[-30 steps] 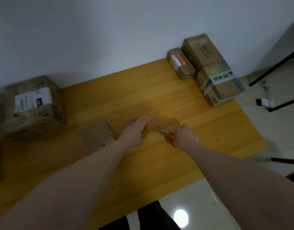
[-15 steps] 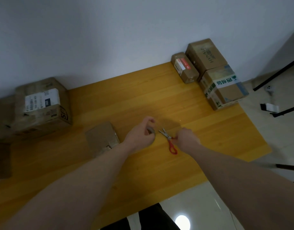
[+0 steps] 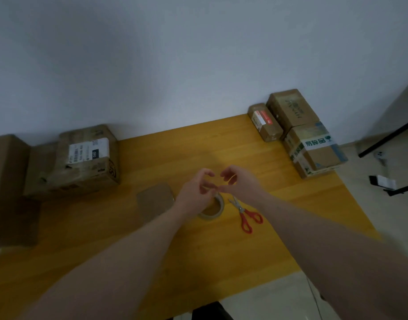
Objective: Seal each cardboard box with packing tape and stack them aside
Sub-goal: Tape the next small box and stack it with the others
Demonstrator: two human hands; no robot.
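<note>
Boxes line the wooden table against a white wall.

The left hand covers the near-left part of the tape roll, the picture's left edge cuts off 1 cardboard box, and the shipping label print is too blurred to read.

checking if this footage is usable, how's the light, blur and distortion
Head view: dim and flat, no glare; wide-angle bend bows the table edges; left hand and right hand are soft over the tape roll; box label print is unreadable.
</note>
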